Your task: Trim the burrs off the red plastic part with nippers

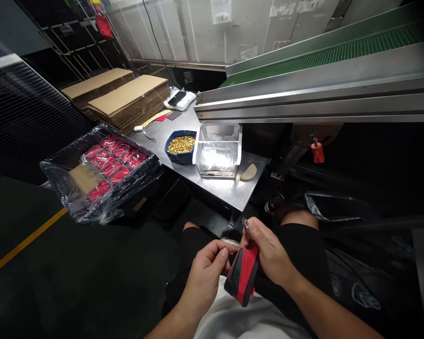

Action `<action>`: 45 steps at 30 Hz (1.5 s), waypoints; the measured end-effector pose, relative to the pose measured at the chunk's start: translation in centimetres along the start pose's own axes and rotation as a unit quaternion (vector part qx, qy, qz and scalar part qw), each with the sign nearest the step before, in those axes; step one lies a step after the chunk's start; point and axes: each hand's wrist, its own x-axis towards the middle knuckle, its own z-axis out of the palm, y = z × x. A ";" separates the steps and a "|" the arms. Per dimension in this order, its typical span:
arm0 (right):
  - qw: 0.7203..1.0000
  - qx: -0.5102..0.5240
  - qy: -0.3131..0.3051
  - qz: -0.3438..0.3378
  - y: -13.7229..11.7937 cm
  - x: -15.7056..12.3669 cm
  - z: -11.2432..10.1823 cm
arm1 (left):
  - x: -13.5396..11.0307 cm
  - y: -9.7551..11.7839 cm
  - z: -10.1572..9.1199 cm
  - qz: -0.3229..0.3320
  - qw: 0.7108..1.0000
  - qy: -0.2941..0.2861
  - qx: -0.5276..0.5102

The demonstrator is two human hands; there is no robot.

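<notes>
Red-and-black device (242,275) held over lap, tilted, lower end toward left wrist. Right hand (268,254) clenched around its upper part, small metal piece (245,223) sticking up at thumb tip. Left hand (207,270) pinches small pale part (231,242) between thumb and forefinger, just beside device. Ahead on steel table (229,190): blue bowl (181,147) of gold bits, clear plastic box (218,150). Left: plastic-wrapped tray (102,172) with red packs.
</notes>
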 end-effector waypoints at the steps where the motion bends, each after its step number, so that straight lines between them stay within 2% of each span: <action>1: 1.000 0.001 0.001 0.000 0.1 0.0 0.0 | -0.1 0.0 0.0 0.004 1.000 0.008 -0.002; 3: 1.000 0.005 0.002 0.002 0.2 0.1 -0.2 | -0.4 0.0 0.0 0.033 0.999 0.008 0.004; 5: 1.000 0.014 0.000 0.003 0.2 0.2 -0.3 | -0.9 0.1 -0.3 0.109 0.993 -0.020 0.041; 8: 0.999 0.032 -0.005 0.010 0.0 0.3 -0.4 | -1.5 0.4 -1.0 0.250 0.953 -0.100 0.141; 10: 0.999 0.040 -0.009 0.020 -0.2 0.2 -0.4 | -1.7 0.3 -1.5 0.301 0.924 -0.137 0.192; 12: 0.999 0.040 -0.010 0.020 -0.4 0.0 -0.3 | -1.8 -0.2 -2.0 0.328 0.913 -0.126 0.207; 16: 1.000 0.028 -0.011 0.000 -0.8 -0.3 0.1 | -1.6 -1.6 -2.7 0.363 0.913 -0.061 0.175; 18: 1.000 0.015 -0.017 -0.006 -0.9 -0.4 0.1 | -1.5 -1.7 -3.0 0.381 0.901 -0.068 0.196; 22: 0.999 -0.010 -0.024 -0.020 -0.9 -0.5 -0.1 | -1.4 -0.8 -3.5 0.435 0.843 -0.105 0.298; 25: 1.000 -0.010 -0.022 -0.019 -0.9 -0.8 -0.2 | -1.5 -0.4 -3.6 0.510 0.789 -0.068 0.336; 27: 1.000 -0.002 -0.019 -0.018 -1.0 -0.9 -0.1 | -1.6 -0.7 -3.5 0.536 0.778 -0.036 0.326; 28: 1.000 0.000 -0.018 -0.020 -1.1 -0.9 0.0 | -1.7 -1.0 -3.4 0.531 0.788 -0.019 0.311; 30: 1.000 0.004 -0.016 -0.026 -1.3 -0.9 0.1 | -1.9 -1.7 -3.0 0.465 0.846 0.002 0.261; 32: 0.999 0.006 -0.015 -0.029 -1.3 -0.7 0.1 | -2.0 -2.3 -2.4 0.321 0.928 -0.010 0.188; 33: 1.000 0.011 -0.014 -0.025 -1.3 -0.6 0.1 | -2.1 -2.5 -2.0 0.236 0.962 -0.028 0.137; 34: 1.000 0.017 -0.012 -0.021 -1.3 -0.5 0.0 | -2.1 -2.5 -1.6 0.156 0.983 -0.047 0.080; 36: 1.000 0.025 0.001 -0.014 -1.1 -0.2 -0.2 | -2.0 -2.4 -0.9 0.035 0.996 -0.078 -0.028; 39: 0.999 0.031 0.017 -0.003 -0.9 0.0 0.0 | -1.8 -2.0 -0.3 -0.050 0.990 -0.079 -0.109; 43: 0.999 0.041 0.007 0.018 -0.7 1.3 0.3 | -1.2 -1.7 -0.8 -0.064 0.990 -0.026 -0.125; 45: 0.998 -0.058 0.033 -0.023 -0.1 3.2 0.1 | -1.0 -1.6 -1.3 -0.046 0.992 -0.005 -0.121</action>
